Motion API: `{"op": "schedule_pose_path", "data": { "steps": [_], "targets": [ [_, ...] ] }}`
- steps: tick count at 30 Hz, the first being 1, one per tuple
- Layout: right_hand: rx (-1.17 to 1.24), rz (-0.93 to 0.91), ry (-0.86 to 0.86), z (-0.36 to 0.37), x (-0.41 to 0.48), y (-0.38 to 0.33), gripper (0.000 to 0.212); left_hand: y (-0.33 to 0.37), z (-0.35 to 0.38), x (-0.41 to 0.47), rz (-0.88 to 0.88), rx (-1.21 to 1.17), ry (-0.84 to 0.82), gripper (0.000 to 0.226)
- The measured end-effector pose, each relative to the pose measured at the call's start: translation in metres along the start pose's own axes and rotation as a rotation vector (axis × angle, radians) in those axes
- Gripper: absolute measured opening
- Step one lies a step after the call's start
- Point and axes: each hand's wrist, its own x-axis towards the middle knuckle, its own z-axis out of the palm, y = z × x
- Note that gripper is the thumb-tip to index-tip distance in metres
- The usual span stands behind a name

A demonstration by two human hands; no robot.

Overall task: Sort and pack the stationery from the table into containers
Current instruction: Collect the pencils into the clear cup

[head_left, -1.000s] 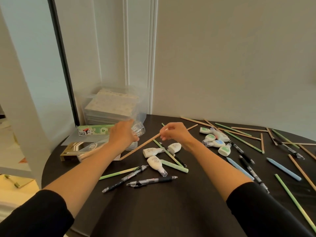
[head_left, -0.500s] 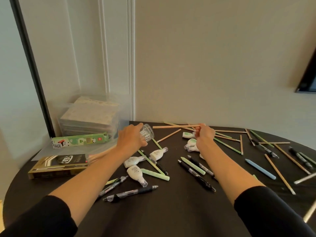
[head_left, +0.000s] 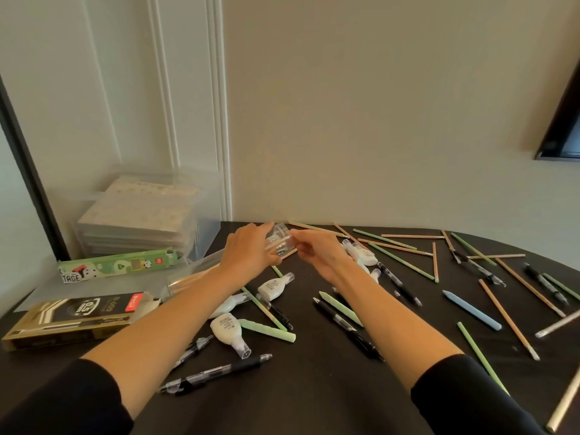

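My left hand [head_left: 248, 251] grips a clear plastic tube [head_left: 280, 241] lying tilted above the dark table [head_left: 314, 403], its mouth facing right. Wooden pencils show inside the tube under my left forearm. My right hand [head_left: 318, 254] is at the tube's mouth, fingers curled, pinching a wooden pencil [head_left: 290, 253] whose end pokes out below the rim. Loose stationery lies all around: white correction tapes [head_left: 226, 332], black gel pens [head_left: 216, 372], green pencils [head_left: 401, 262], wooden pencils [head_left: 508, 320] and a blue pencil [head_left: 470, 309].
A gold pen box [head_left: 72, 315] lies open at the left front, a green panda-print box [head_left: 119, 265] behind it. A clear bin [head_left: 138, 215] of paper pads stands in the back-left corner against the wall. The table's curved edge runs at the far right.
My right hand has come back left from the far pencils, carrying a wooden pencil to the tube's mouth. My left hand has lifted the tube a little farther from me.
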Motion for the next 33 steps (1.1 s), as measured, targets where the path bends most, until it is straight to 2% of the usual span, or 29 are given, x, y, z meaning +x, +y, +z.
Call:
{"op": "schedule_pose_path", "data": {
  "steps": [3, 5, 7, 8, 10, 12, 13, 16, 21, 25, 28, 29, 31, 33],
  "targets": [
    [-0.103, 0.011, -0.072, -0.002, 0.008, 0.004, 0.022, -0.003, 0.005, 0.010, 0.004, -0.028, 0.016, 0.069],
    [-0.081, 0.001, -0.104, -0.006, 0.012, 0.003, 0.031, -0.005, 0.007, 0.016, 0.005, -0.047, 0.027, 0.069],
    [-0.081, -0.001, -0.073, -0.011, 0.025, 0.005, 0.036, -0.008, 0.010, 0.027, -0.003, -0.054, 0.030, 0.069],
    [-0.164, -0.011, -0.022, -0.014, 0.032, 0.007, 0.035, -0.009, 0.010, 0.031, -0.013, -0.056, 0.030, 0.070],
    [-0.579, -0.081, 0.051, -0.019, 0.050, 0.016, 0.035, -0.015, 0.013, 0.042, -0.035, -0.059, 0.025, 0.071],
    [-1.033, -0.170, -0.051, -0.020, 0.066, 0.030, 0.041, -0.020, 0.017, 0.052, -0.047, -0.052, 0.009, 0.070],
    [-1.181, -0.189, -0.126, -0.018, 0.072, 0.037, 0.047, -0.023, 0.020, 0.056, -0.055, -0.050, -0.003, 0.069],
    [-1.427, -0.205, -0.291, -0.008, 0.085, 0.051, 0.053, -0.030, 0.029, 0.066, -0.072, -0.055, -0.022, 0.069],
    [-1.638, -0.370, -0.286, -0.005, 0.089, 0.052, 0.025, -0.037, 0.033, 0.075, -0.078, -0.053, -0.029, 0.075],
    [-1.700, -0.387, -0.387, -0.012, 0.078, 0.047, 0.034, -0.036, 0.033, 0.071, -0.066, -0.054, -0.044, 0.076],
    [-1.670, -0.442, -0.327, -0.018, 0.065, 0.042, 0.038, -0.032, 0.031, 0.064, -0.061, -0.059, -0.035, 0.074],
    [-1.600, -0.455, -0.250, -0.020, 0.060, 0.040, 0.035, -0.031, 0.030, 0.062, -0.056, -0.078, -0.029, 0.074],
    [-1.322, -0.442, 0.024, -0.021, 0.053, 0.033, 0.029, -0.029, 0.028, 0.059, -0.047, -0.123, -0.025, 0.075],
    [-0.764, -0.416, 0.329, -0.020, 0.043, 0.022, 0.015, -0.024, 0.024, 0.054, -0.040, -0.151, -0.027, 0.075]
  ]
}}
